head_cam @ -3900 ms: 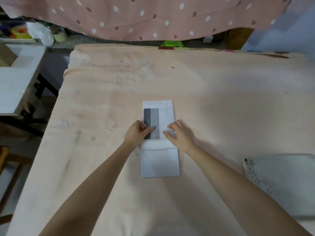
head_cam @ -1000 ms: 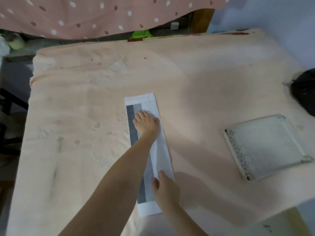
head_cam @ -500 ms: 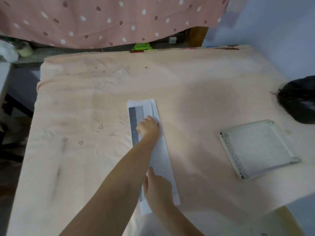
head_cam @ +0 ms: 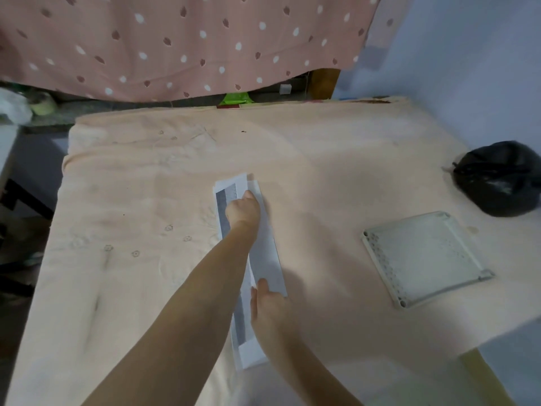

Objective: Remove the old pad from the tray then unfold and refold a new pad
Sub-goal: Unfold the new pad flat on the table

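Observation:
The new pad (head_cam: pixel 265 253) lies on the peach cloth as a long narrow white strip with a grey band along its left side. At its far end my left hand (head_cam: pixel 243 210) has curled fingers and pinches the pad's right flap, whose far corner stands slightly raised. My right hand (head_cam: pixel 270 310) is at the near end with its thumb laid on the flap; its fingers are hidden. The pale square tray (head_cam: pixel 380 253) sits to the right of the pad and holds no pad.
The peach cloth (head_cam: pixel 146 200) covers the whole table. A black plastic bag (head_cam: pixel 497 180) rests at the right edge beyond the tray. A pink dotted curtain (head_cam: pixel 190 45) hangs behind the table, and a blue wall is on the right.
The pad went from a short wide fold to a long strip. In the last second my left hand curled from flat onto the flap and the far corner lifted.

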`<state>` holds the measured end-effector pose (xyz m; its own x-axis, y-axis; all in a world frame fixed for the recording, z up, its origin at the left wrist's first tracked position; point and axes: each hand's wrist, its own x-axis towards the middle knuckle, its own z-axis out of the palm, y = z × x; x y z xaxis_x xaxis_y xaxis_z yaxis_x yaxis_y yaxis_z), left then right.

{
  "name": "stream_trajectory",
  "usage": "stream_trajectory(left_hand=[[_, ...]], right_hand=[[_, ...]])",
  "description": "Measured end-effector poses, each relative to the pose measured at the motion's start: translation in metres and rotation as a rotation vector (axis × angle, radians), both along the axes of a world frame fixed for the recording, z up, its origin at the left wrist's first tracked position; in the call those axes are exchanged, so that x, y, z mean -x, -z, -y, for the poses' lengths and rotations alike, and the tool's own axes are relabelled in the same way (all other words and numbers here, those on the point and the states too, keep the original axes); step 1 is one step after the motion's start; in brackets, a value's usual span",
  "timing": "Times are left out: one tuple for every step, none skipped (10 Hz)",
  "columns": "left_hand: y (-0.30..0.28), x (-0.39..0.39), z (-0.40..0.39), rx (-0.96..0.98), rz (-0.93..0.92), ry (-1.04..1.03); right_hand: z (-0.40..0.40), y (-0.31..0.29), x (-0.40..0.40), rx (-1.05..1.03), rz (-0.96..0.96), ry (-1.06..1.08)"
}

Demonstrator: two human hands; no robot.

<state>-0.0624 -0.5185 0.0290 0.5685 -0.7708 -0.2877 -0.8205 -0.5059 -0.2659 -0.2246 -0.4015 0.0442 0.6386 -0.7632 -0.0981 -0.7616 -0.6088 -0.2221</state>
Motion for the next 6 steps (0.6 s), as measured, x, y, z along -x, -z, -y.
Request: stream_trajectory(left_hand=[[-0.013, 0.009, 0.008, 0.039, 0.008, -0.009], [-0.027, 0.019, 0.021, 0.067, 0.007, -0.021], [-0.043, 0.038, 0.036, 0.071, -0.012, -0.044], [-0.053, 0.061, 0.061, 0.107, -0.056, -0.031], [-0.053, 0.085, 0.084, 0.136, -0.164, -0.081], [-0.046, 0.115, 0.112, 0.195, -0.196, -0.057]], right_hand=[[0.010, 0.003, 0.010, -0.120, 0.025, 0.003], [0.021, 0.001, 0.022, -0.064, 0.107, 0.030], [0.040, -0.002, 0.041, -0.010, 0.108, 0.044], [0.063, -0.015, 0.062, 0.129, 0.160, 0.063], [0.088, -0.022, 0.095, 0.193, 0.057, 0.073], [0.111, -0.033, 0.123, 0.336, -0.073, 0.207]])
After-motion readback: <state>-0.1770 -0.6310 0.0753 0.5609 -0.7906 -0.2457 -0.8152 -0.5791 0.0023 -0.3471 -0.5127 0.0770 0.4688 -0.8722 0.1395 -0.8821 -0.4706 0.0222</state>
